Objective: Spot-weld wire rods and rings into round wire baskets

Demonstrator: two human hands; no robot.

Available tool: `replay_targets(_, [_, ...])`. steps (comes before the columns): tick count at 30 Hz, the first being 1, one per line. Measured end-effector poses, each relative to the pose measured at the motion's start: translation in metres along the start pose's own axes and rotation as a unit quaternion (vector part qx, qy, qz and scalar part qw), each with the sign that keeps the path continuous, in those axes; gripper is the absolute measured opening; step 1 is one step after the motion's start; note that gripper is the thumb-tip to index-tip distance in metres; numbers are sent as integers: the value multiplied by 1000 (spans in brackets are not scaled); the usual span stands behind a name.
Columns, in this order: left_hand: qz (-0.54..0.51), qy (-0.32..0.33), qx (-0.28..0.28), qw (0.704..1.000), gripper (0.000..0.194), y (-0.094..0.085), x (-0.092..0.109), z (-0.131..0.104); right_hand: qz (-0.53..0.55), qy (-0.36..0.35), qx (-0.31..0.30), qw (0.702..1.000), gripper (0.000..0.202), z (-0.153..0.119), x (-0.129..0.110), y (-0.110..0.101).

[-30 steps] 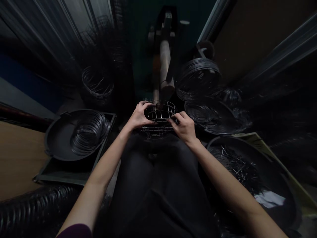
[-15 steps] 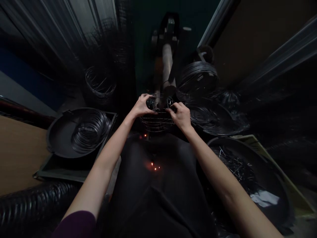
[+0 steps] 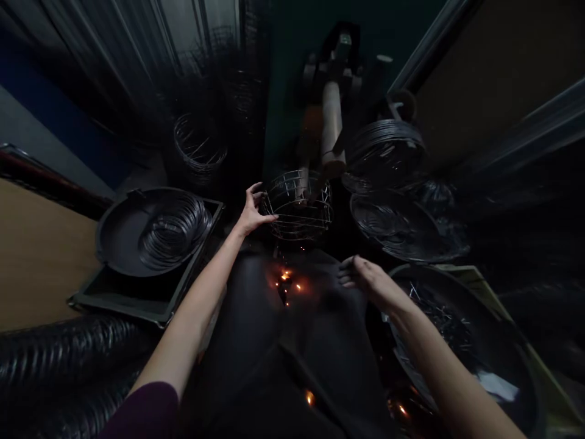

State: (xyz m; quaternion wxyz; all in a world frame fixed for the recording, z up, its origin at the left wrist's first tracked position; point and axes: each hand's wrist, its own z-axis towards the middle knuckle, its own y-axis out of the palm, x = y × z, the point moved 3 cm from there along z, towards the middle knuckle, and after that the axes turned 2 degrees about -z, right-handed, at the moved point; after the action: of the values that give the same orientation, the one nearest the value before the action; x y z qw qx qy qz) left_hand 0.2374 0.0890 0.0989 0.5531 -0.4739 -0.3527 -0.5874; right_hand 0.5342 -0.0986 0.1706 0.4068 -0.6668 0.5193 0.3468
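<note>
Wire basket (image 3: 299, 228), round and open-topped, sits just beyond the lap, by the lower end of a machine's pale cylinder (image 3: 332, 116). A thinner rod of the machine shows within the basket's outline; contact cannot be made out.

Left hand (image 3: 251, 213) grips the basket's left side, thumb along the front wires, fingers spread at the rim. It is on the basket in the frame half a second ago too. Right hand (image 3: 367, 281) is the main change: at the near rim half a second ago, it is now off the basket, lower and to the right, well apart from it. Its fingers are together and loosely bent; too dim and blurred to tell whether anything is between them.

Sparks (image 3: 286, 276) glow over the dark cloth (image 3: 251, 347) on the lap: none one second ago, a few small points at half a second, now brighter and more scattered, with one lower down.

Right side, near the right hand: dark basin (image 3: 507, 347) holding a heap of short metal rods (image 3: 441, 317) and a white scrap (image 3: 498, 386). Left side: dark pan (image 3: 116, 238) with a coil of wire rings (image 3: 176, 228), set over a tray (image 3: 123, 305); rings lie as before. Whole scene stands further right in view than half a second ago, purple sleeve (image 3: 146, 405) excepted.
</note>
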Motion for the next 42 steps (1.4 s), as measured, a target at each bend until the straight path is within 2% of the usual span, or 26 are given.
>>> replay_targets(3, [38,75,-11,996,110,-3,25,1,75,5,-44,996,62,-6,-4,23])
replay_targets(8, [165,173,-65,969,88,6,72,-14,3,-83,-35,996,67,7,-55,44])
replay_targets(12, [244,175,-102,949,74,19,95,-21,-134,-114,-52,983,36,38,-89,47])
replay_targets(14, [277,159,-116,941,67,24,100,-20,-214,-137,-22,967,24,52,-100,46])
replay_targets(16, [295,148,-125,935,64,29,101,-17,-322,-184,39,928,21,59,-108,46])
replay_targets(18, [298,145,-134,934,65,32,100,-15,-456,-222,76,858,25,59,-110,50])
replay_targets(21, [287,142,-140,937,68,35,96,-15,-608,-247,66,752,38,50,-102,58])
replay_targets(23, [278,134,-139,941,69,35,94,-16,-655,-259,60,707,51,44,-96,62])
replay_targets(25, [272,126,-138,944,69,36,93,-17,-676,-272,62,682,56,41,-91,63])
replay_targets(28, [272,126,-135,944,68,37,93,-18,-677,-295,69,670,46,43,-87,61])
replay_targets(35, [273,119,-147,943,65,41,96,-21,-641,-368,83,669,37,50,-79,52])
replay_targets(42, [281,107,-135,944,67,44,99,-16,-636,-371,88,671,36,53,-84,48])
